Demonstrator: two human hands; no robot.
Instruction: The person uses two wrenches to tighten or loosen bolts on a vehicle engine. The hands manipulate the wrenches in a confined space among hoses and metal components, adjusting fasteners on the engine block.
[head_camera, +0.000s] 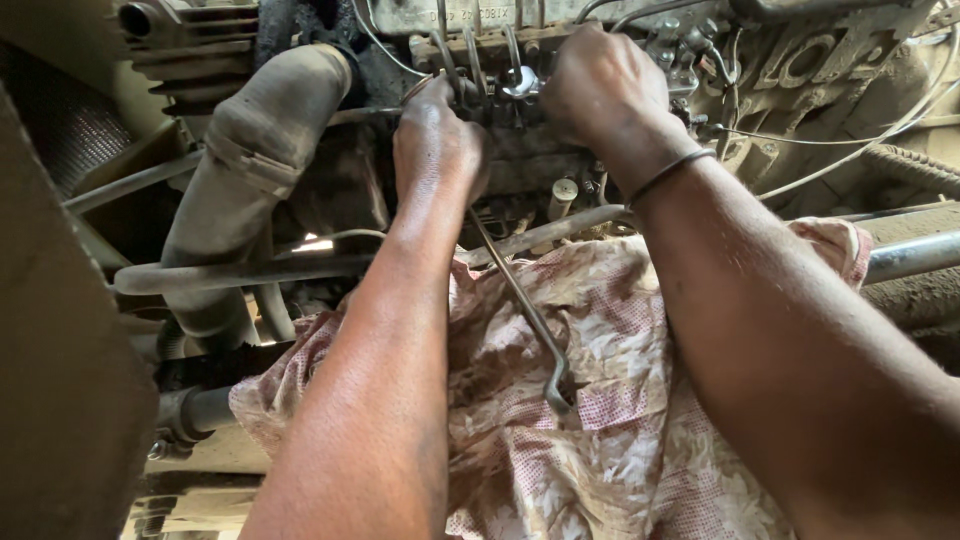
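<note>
Both my arms reach far into a grimy engine bay. My left hand (437, 140) is curled, fingers together, up against the thin metal fuel lines (478, 62) at the far centre; the top end of a long ring spanner (527, 313) disappears under its palm, so I read it as clamped on that spanner, though the grip itself is hidden. The spanner runs down and to the right from that hand, its near ring end resting on the patterned cloth (590, 420). My right hand (600, 85) is just right of the left one, closed in a fist over the pump fittings; what the fingers pinch I cannot tell. A shiny nut (521, 80) shows between the two hands, touching neither clearly. A dark band (668, 172) sits on the right wrist. The cloth, cream with red print, is draped under both forearms, near centre to right. A big dusty hose (250, 170) curves down on the left. A metal bar (915, 255) crosses at right, thin cables (860, 140) above it.
</note>
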